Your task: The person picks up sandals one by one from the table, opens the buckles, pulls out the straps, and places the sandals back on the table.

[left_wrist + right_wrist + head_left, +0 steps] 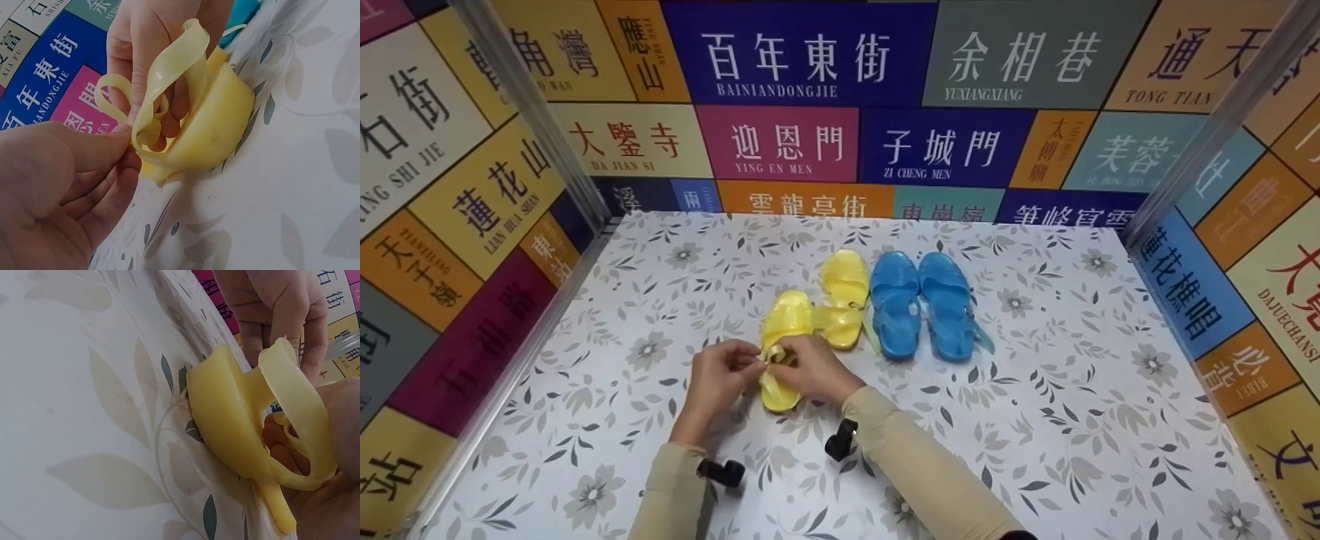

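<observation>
Both hands work at the side of a yellow jelly sandal (pixel 789 311) that stands on the patterned surface, toe facing away. Thumb and fingertips of my left hand (pixel 720 379) pinch the sandal's strap at its left side. My right hand (pixel 819 367) reaches over the heel and pinches the same strap from the right. The ankle strap (pixel 174 64) arches up in a loop above the heel, and its thin end (pixel 107 93) curls between the hands in the left wrist view. Fingers hide the fastening point. From the right wrist view, the heel (pixel 222 405) stands on the surface.
A second yellow sandal (pixel 846 277) stands right behind, its toe farther back. Beside it on the right is a pair of blue sandals (pixel 896 322), with loose straps at their sides. Printed sign panels (pixel 795 56) wall the white floral surface (pixel 1072 420) at back and sides.
</observation>
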A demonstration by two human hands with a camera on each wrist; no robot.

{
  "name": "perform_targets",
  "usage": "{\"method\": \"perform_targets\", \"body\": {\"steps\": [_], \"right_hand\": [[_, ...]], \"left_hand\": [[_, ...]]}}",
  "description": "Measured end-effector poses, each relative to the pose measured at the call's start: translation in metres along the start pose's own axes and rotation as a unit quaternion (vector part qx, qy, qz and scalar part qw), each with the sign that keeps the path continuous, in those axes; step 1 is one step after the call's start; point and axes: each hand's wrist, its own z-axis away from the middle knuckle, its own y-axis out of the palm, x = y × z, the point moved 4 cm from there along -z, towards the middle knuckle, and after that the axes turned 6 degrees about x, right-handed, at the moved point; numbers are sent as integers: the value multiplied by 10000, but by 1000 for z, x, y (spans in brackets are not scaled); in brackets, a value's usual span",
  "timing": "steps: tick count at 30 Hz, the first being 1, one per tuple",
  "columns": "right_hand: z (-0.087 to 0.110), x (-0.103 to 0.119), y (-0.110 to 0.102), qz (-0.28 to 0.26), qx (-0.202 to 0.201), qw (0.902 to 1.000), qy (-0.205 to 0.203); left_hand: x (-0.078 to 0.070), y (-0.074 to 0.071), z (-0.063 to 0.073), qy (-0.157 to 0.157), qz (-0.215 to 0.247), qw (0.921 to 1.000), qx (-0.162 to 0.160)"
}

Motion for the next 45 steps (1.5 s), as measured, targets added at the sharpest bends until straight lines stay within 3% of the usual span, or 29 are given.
{"method": "perform_targets", "body": {"steps": [9, 16, 26, 38, 42, 45], "right_hand": [[1, -1, -3, -60, 4, 9999, 131], [1, -3, -2, -249, 37, 9996, 130], [1, -2, 0, -42, -81, 10000, 39], [-2, 0, 0, -100, -21, 9999, 123], [-1, 0, 0, -57, 45, 9999, 72], [-1, 0, 0, -37, 30, 10000, 46]], "left_hand": [[-10, 2, -1, 80, -82, 9999, -22], [-8, 3, -2, 16, -106, 9999, -25], [0, 7, 0, 92, 84, 9992, 390], [-4, 6, -3, 562, 432, 9973, 177], [-9, 2, -2, 760, 575, 9954, -22], [-14, -2, -2, 854, 546, 9949, 20]]}}
